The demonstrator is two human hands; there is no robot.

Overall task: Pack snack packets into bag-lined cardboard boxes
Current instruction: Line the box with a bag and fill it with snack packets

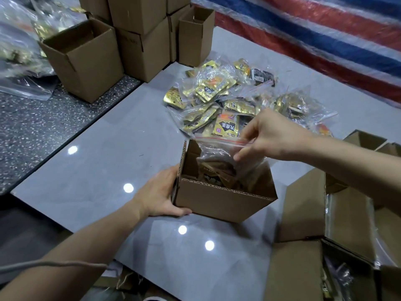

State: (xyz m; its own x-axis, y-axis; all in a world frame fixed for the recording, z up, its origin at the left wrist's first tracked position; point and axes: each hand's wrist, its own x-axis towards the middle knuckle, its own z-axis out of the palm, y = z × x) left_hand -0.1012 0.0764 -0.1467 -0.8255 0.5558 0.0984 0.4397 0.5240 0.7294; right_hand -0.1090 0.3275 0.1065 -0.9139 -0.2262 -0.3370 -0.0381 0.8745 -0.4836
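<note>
holding the box (223, 203) by its left wall, the left hand (161, 194) curls round its corner; the right hand (271, 137) pinches the bag (217, 148) by its zip edge. the bag stands upright in the box, mouth up, mid-tile (97, 170).

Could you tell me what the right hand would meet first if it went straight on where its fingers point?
The right hand pinches the zip bag; going on leftward, it would probably meet the box's left flap.
</note>
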